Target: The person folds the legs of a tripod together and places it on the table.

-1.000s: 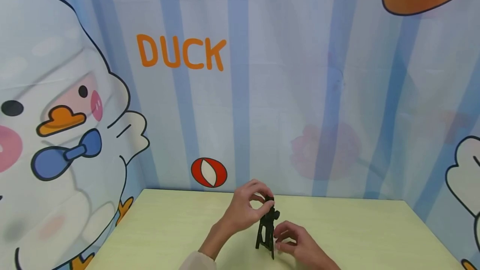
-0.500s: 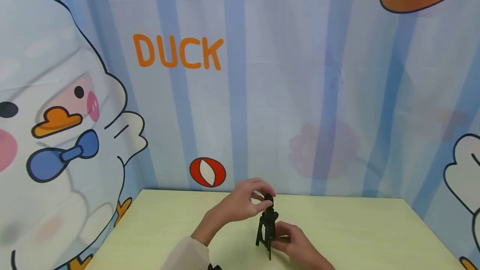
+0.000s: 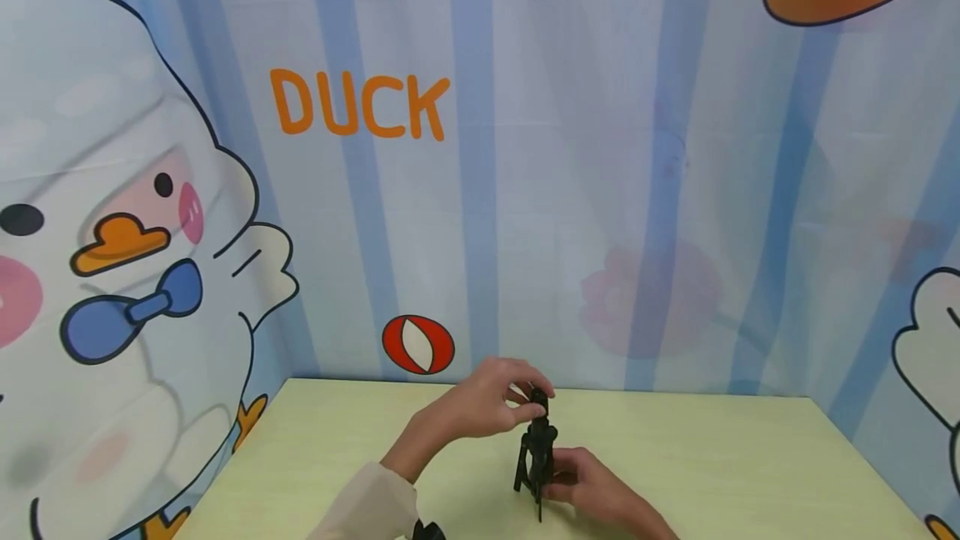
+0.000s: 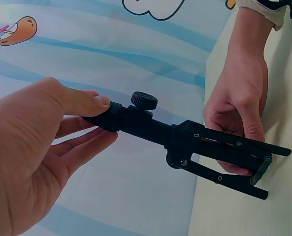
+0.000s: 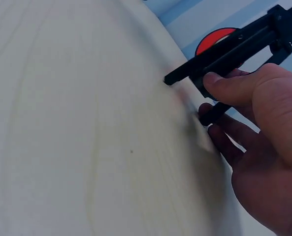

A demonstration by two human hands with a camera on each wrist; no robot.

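A small black tripod (image 3: 537, 448) stands upright near the front of the table, its short legs partly spread. At its top, my left hand (image 3: 495, 398) pinches the head end between thumb and fingers. In the left wrist view, a round knob (image 4: 144, 101) sticks out just below that grip, and the folding legs (image 4: 229, 162) have small hinged braces. Lower down, my right hand (image 3: 592, 486) holds the legs. The right wrist view shows the right thumb (image 5: 229, 88) pressed on the tripod's lower part, with fingers behind one leg (image 5: 214, 114).
The pale yellow table (image 3: 712, 457) reaches back to a blue-striped curtain (image 3: 555, 190) printed with ducks. A red and white oval print (image 3: 418, 345) shows on the curtain behind the left hand. A dark object (image 3: 429, 530) sits by the left sleeve.
My right hand has moved left from beside the tripod and taken hold of its legs. The tripod has turned slightly, and its legs look closer together. My left hand stays at the top.
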